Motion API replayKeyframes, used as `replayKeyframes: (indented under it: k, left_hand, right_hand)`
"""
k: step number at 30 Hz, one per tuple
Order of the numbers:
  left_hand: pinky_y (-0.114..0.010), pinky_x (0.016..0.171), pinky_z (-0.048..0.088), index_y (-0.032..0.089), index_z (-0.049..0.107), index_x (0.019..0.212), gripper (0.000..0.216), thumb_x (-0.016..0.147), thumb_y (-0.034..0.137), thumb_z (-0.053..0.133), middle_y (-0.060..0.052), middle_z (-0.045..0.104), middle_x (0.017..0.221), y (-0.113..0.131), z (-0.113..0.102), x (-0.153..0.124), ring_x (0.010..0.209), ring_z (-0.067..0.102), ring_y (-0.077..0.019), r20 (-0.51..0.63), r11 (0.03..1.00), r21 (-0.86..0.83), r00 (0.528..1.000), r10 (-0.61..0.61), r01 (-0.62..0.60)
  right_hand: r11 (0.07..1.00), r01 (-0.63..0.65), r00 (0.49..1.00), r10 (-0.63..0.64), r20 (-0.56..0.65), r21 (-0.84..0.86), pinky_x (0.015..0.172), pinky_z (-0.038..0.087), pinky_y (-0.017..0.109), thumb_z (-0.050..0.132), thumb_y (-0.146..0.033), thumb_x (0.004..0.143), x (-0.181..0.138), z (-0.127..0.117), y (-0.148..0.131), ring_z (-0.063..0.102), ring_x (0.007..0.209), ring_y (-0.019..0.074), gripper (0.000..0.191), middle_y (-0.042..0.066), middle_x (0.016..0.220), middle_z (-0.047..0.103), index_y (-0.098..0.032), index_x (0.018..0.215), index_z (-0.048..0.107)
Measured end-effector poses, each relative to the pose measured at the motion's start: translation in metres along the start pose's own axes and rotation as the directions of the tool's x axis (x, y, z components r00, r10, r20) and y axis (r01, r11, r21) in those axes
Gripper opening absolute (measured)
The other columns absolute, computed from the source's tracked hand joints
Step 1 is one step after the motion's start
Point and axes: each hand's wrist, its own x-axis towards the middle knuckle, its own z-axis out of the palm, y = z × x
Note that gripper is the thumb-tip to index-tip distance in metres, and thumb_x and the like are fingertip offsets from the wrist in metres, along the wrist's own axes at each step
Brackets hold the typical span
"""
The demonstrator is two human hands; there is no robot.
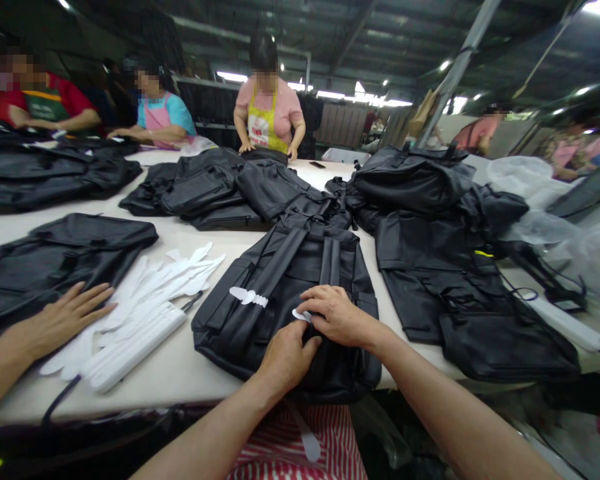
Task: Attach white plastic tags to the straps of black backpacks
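A black backpack (275, 320) lies before me with its two shoulder straps upward. Around its left strap goes a white strip (243, 293) with a rounded end and a wavy tail. My left hand (290, 353) is closed low on the pack, thumb and forefinger pinched at another white strip (301, 314). From the right, my right hand (337, 315) bends its fingers down onto that same strip near the right strap. Most of this strip is hidden under my fingers. One more white strip (310, 445) hangs over the red-striped cloth on my lap.
Loose white strips (150, 293) are heaped left of the pack beside a white power strip (135, 350). A co-worker's hand (75, 312) rests by them on a black bag (55, 267). More black bags (420, 180) pile up behind and to the right. Several people work across the table.
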Motion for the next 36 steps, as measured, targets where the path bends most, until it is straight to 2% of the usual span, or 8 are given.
replayKeyframes:
  k: [7,11,14,19,24,29,33,36]
  left_hand:
    - [-0.029,0.072,0.042,0.019,0.060,0.091,0.020,0.077,0.032,0.053,-0.006,0.067,0.088,-0.003,-0.004,0.003,0.083,0.061,-0.0216,0.008,0.995,-0.095,1.000,-0.012,0.012]
    - [-0.030,0.074,0.043,0.018,0.061,0.088,0.022,0.077,0.035,0.053,-0.004,0.067,0.088,-0.008,-0.005,0.006,0.082,0.061,-0.0212,0.030,0.981,-0.190,0.999,-0.039,0.044]
    - [-0.030,0.077,0.044,0.018,0.062,0.091,0.024,0.076,0.035,0.054,-0.003,0.068,0.089,-0.011,-0.006,0.008,0.085,0.061,-0.0209,0.056,0.957,-0.281,0.997,-0.053,0.067]
    - [-0.031,0.079,0.046,0.015,0.063,0.090,0.025,0.073,0.033,0.056,-0.004,0.069,0.089,-0.008,-0.009,0.009,0.086,0.063,-0.0211,0.080,0.901,-0.413,0.991,-0.111,0.134]
    - [-0.033,0.084,0.046,0.015,0.063,0.097,0.029,0.074,0.032,0.056,-0.005,0.069,0.097,-0.005,-0.007,0.008,0.093,0.062,-0.0218,0.091,0.846,-0.505,0.985,-0.145,0.172]
    - [-0.034,0.083,0.046,0.016,0.051,0.119,0.051,0.072,0.033,0.061,-0.008,0.068,0.096,-0.009,-0.001,0.003,0.088,0.064,-0.0208,-0.071,0.834,-0.514,0.959,-0.276,0.202]
    - [-0.033,0.088,0.043,0.024,0.034,0.134,0.062,0.077,0.033,0.057,-0.005,0.066,0.101,-0.011,0.000,-0.003,0.097,0.061,-0.0189,-0.180,0.879,-0.465,0.960,-0.216,0.110]
    - [-0.029,0.088,0.042,0.023,0.057,0.111,0.032,0.081,0.031,0.050,-0.003,0.066,0.098,-0.012,0.003,-0.005,0.098,0.059,-0.0172,-0.192,0.909,-0.413,0.981,-0.026,-0.056]
  right_hand:
    - [1.000,0.004,0.991,0.000,-0.132,0.030,0.090,0.031,0.036,0.053,-0.012,0.076,-0.002,0.000,0.009,0.049,0.106,0.0178,0.016,0.003,0.108,0.061,-0.021,0.085,0.063]
    - [0.968,-0.207,0.918,0.242,-0.314,0.141,0.083,0.038,0.028,0.047,-0.017,0.081,-0.019,-0.009,0.022,0.055,0.094,0.0150,0.018,0.004,0.098,0.063,-0.019,0.093,0.060]
    - [0.914,-0.397,0.901,0.405,-0.156,0.083,0.071,0.040,0.026,0.050,-0.032,0.083,-0.042,-0.011,0.025,0.057,0.080,0.0160,0.022,0.003,0.085,0.064,-0.020,0.098,0.059]
    - [0.914,-0.371,0.929,0.367,-0.053,-0.166,0.076,0.037,0.030,0.053,-0.042,0.081,-0.069,0.004,0.013,0.053,0.088,0.0206,0.026,0.007,0.087,0.062,-0.019,0.088,0.064]
    - [0.886,-0.462,0.886,0.461,-0.043,-0.028,0.066,0.036,0.025,0.056,-0.034,0.079,-0.067,0.006,0.006,0.055,0.079,0.0163,0.015,0.003,0.081,0.063,-0.019,0.079,0.060]
    - [0.855,-0.514,0.856,0.516,0.023,-0.066,0.059,0.033,0.024,0.053,-0.032,0.081,-0.075,-0.020,0.013,0.057,0.069,0.0152,0.014,0.001,0.073,0.064,-0.021,0.076,0.059]
    - [0.706,-0.631,0.776,0.559,-0.294,-0.323,0.063,0.034,0.027,0.045,-0.028,0.084,-0.087,-0.057,0.020,0.057,0.077,0.0203,0.020,0.008,0.079,0.064,-0.018,0.078,0.061]
    - [0.767,-0.623,0.722,0.489,-0.490,-0.152,0.066,0.036,0.026,0.041,-0.031,0.087,-0.080,-0.068,0.010,0.057,0.077,0.0181,0.025,0.006,0.079,0.064,-0.019,0.082,0.062]
